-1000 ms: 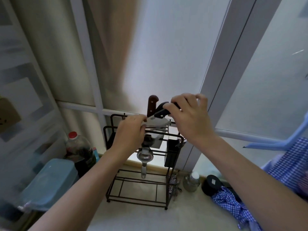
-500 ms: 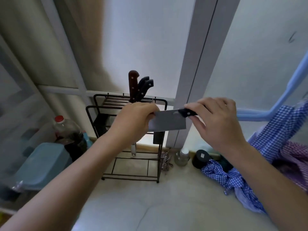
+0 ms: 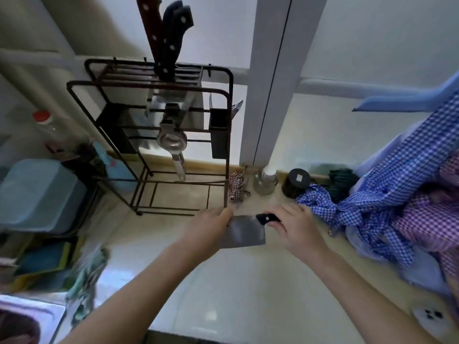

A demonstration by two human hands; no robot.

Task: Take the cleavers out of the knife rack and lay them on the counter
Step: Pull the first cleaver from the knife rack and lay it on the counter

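Two hands are holding one cleaver low over the counter, just in front of the rack. The right hand is wrapping its fingers tight around the black handle. The left hand is pinching the far edge of the wide grey blade. The blade is lying almost flat. I cannot tell if it is touching the counter.

The rack is standing at the back of the counter, by the window. More knives are sticking up out of its top, one with a brown handle and the others with black handles. A metal squeezer is hanging on the front of the rack.

A blue tub is sitting to the left, with a bottle with a red cap behind it. A small jar and a black lid are sitting to the right of the rack. A blue checked cloth is lying just beside the right hand.
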